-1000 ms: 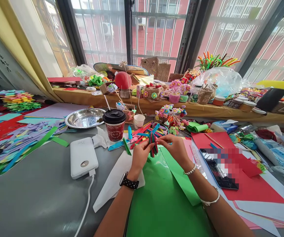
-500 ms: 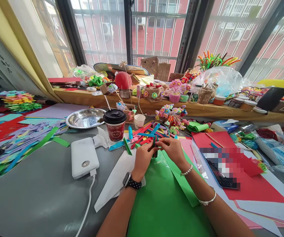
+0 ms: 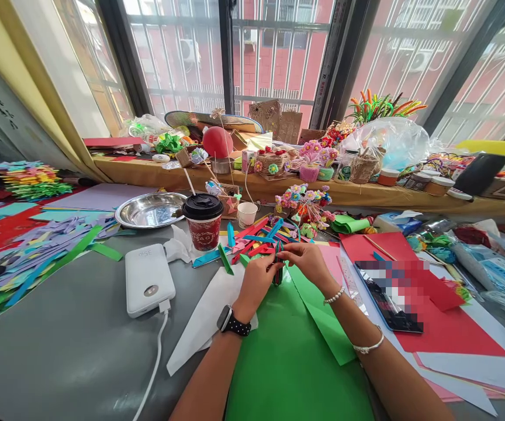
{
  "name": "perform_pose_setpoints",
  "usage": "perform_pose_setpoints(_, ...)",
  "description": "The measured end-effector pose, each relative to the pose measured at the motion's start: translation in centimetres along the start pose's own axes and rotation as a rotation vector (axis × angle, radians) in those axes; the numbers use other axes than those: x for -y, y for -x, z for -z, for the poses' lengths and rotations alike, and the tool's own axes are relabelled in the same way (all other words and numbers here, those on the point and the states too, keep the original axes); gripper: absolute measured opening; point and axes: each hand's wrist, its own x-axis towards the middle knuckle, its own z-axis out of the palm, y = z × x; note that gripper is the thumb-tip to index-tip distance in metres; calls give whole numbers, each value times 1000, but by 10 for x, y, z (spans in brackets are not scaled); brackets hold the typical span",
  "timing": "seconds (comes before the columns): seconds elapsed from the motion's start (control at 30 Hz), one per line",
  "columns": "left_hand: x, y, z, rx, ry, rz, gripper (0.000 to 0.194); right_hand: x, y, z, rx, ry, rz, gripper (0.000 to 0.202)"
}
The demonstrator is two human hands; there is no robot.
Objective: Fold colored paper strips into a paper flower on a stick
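Both hands meet over the far end of a green sheet (image 3: 296,362). Between them stands a small dark bundle with red and green strands (image 3: 278,272). My left hand (image 3: 255,286), wearing a watch, pinches the bundle from the left side. My right hand (image 3: 311,266), with a beaded bracelet, has its thumb and forefinger closed at the bundle's upper right. Just beyond the hands lie folded red and blue paper strips (image 3: 259,238). A white paper piece (image 3: 208,316) lies left of the green sheet.
A lidded cup (image 3: 203,225), a white power bank (image 3: 149,280) with cable, and a metal plate (image 3: 151,210) are on the left. A phone (image 3: 388,298) rests on red paper (image 3: 463,327) at right. Crafts crowd the windowsill (image 3: 147,173) behind.
The bundle between my fingers has turned a little and shows more red and green strands. The hands stay nearly in place, and the view has shifted slightly.
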Motion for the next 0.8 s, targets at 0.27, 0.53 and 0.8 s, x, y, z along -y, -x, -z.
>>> perform_pose_setpoints(0.27,4,-5,9,103,300,128,23,8,2,-1,-48,22,69,23)
perform_pose_setpoints(0.53,-2,-3,13,316,563,343,24,6,1,7,288,-245,-115,30)
perform_pose_setpoints(0.8,2,-4,11,360,654,447,26,8,2,-1,235,-430,-206,30)
